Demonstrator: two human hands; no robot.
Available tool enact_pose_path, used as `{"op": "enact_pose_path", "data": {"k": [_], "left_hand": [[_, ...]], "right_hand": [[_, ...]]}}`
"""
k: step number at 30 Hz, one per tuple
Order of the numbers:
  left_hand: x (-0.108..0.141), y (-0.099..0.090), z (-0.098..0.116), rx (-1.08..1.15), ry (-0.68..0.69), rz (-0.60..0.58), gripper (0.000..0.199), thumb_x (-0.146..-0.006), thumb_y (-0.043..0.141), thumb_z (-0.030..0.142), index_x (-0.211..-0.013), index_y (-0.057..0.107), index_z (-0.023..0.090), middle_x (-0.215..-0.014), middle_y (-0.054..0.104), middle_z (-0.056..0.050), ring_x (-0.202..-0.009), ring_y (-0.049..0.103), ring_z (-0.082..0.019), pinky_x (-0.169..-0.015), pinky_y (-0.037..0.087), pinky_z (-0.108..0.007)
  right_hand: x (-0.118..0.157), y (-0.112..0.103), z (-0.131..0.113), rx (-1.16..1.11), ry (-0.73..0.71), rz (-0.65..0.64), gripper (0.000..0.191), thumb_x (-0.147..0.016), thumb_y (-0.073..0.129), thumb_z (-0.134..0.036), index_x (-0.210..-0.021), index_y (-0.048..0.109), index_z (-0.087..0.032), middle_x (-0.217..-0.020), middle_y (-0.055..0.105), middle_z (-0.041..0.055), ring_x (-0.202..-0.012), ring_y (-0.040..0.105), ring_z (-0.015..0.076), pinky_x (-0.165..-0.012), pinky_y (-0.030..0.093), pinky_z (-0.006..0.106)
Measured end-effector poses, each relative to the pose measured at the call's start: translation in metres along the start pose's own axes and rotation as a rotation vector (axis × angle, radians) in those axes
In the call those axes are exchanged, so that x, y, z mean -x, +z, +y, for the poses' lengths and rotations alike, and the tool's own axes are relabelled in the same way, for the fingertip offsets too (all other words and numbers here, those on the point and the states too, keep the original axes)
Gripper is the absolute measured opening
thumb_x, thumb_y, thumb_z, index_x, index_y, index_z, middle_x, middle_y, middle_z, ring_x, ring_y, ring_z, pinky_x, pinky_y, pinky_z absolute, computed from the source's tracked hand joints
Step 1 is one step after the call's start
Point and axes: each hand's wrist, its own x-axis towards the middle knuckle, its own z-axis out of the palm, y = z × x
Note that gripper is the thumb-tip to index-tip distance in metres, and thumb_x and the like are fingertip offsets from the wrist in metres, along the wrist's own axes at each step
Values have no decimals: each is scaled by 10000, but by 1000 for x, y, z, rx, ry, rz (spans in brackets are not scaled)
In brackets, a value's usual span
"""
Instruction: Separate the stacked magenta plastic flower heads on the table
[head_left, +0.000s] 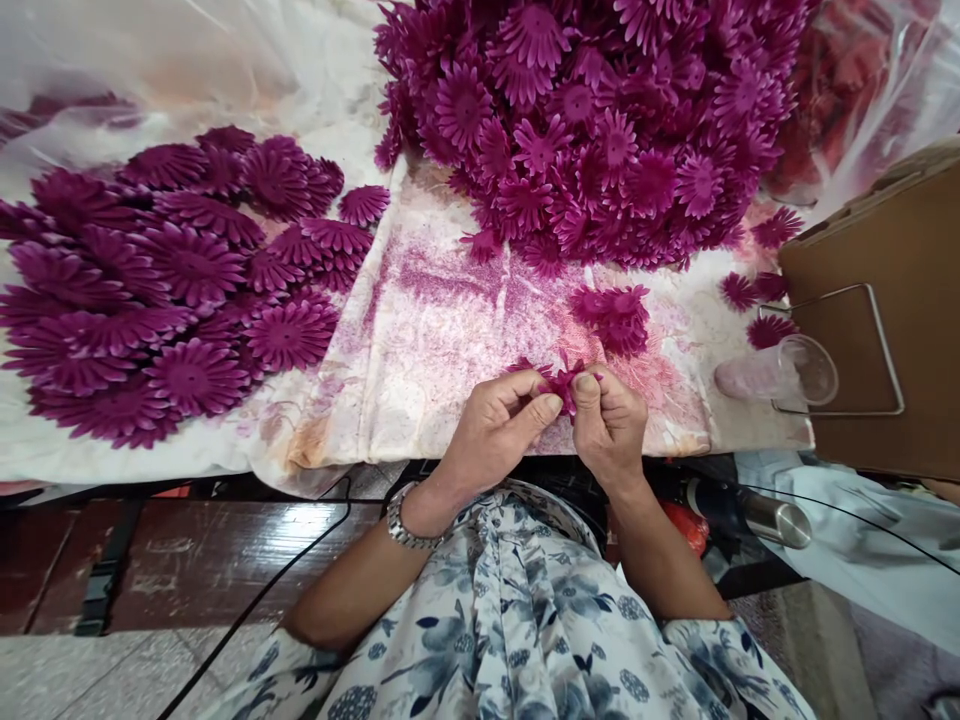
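Observation:
Near the table's front edge, both hands meet at a small magenta fabric flower (pixel 567 388). My left hand (pixel 501 425) pinches its left side between thumb and fingers. On the right side, my right hand (pixel 609 415) grips it with the thumb on top and the fingers curled under. Part of the flower is hidden by the fingers. Just beyond the hands lies a small stack of magenta flowers (pixel 615 318). A large heap of magenta flowers (pixel 585 130) rises at the back, and flatter, wider flower pieces (pixel 195 270) lie piled at the left.
A clear plastic cup (pixel 780 372) lies on its side at the right, by a metal wire frame (pixel 885 345) and a cardboard box (pixel 885 300). Loose flowers (pixel 739 290) lie near the box. The cloth (pixel 427 350) is stained pink. A metal-ended flask (pixel 780 522) sits below the table edge.

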Motion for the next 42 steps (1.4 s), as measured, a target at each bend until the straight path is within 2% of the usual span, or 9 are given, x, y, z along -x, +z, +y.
{"op": "enact_pose_path", "data": {"k": [6, 12, 14, 18, 25, 29, 34, 37, 42], "left_hand": [[0, 4, 0, 325, -35, 136, 273, -720, 675, 350, -573, 556, 153, -537, 506, 19, -443, 416, -71, -432, 302, -216], [1, -7, -5, 146, 181, 365, 297, -766, 659, 329, -551, 538, 164, -495, 469, 31, -472, 428, -77, -460, 326, -210], [1, -11, -9, 62, 212, 336, 282, -786, 643, 344, -582, 559, 167, -511, 479, 29, -481, 429, -82, -468, 334, -217], [1, -13, -13, -56, 260, 303, 259, -820, 607, 335, -625, 564, 170, -541, 476, 28, -500, 420, -86, -489, 345, -228], [1, -11, -1, -357, 548, 122, 131, -846, 556, 183, -723, 597, 166, -648, 541, 3, -599, 502, -99, -565, 413, -229], [0, -13, -1, -436, 635, 76, 145, -856, 527, 161, -728, 597, 163, -657, 569, -11, -621, 525, -112, -589, 438, -235], [0, -17, -2, -585, 682, -8, 133, -856, 508, 145, -758, 596, 161, -724, 614, -44, -710, 582, -141, -650, 465, -251], [1, -19, -2, -636, 674, -74, 154, -867, 486, 154, -750, 586, 169, -724, 616, -49, -728, 581, -149, -659, 468, -256], [2, -20, -3, -615, 635, -49, 160, -866, 494, 173, -734, 583, 171, -728, 618, -54, -716, 575, -152, -648, 462, -260]], "right_hand": [[-1, -1, -1, 27, -3, 50, 278, -937, 371, -333, -805, 571, -192, -644, 513, -26, -588, 496, 94, -577, 393, 230], [-15, -19, 22, 122, 24, 376, 296, -922, 409, -373, -774, 589, -190, -611, 489, -26, -534, 438, 97, -553, 395, 249], [-21, -28, 27, 245, 5, 307, 247, -888, 479, -378, -967, 618, -190, -757, 578, 13, -652, 509, 129, -616, 436, 279], [-24, -35, 19, 384, -76, 247, 507, -796, 617, -409, -1253, 513, -214, -1097, 570, 95, -908, 528, 200, -819, 457, 396], [-18, -19, -4, -301, 189, -327, 182, -804, 629, -299, -962, 633, -209, -851, 616, 6, -723, 547, 107, -656, 456, 251], [-15, -15, 0, -417, 266, -306, 68, -799, 626, -244, -841, 617, -191, -752, 591, -17, -662, 534, 82, -613, 446, 214], [-9, -13, 2, -503, 295, -311, 186, -785, 652, -286, -945, 614, -199, -804, 593, -13, -700, 550, 80, -644, 473, 211], [-8, -12, 4, -597, 336, -318, 186, -745, 696, -326, -832, 610, -187, -740, 577, -26, -643, 542, 73, -590, 474, 199], [-7, -11, 6, -602, 360, -321, 240, -719, 723, -335, -882, 621, -191, -770, 600, -18, -649, 550, 76, -583, 469, 200]]}}
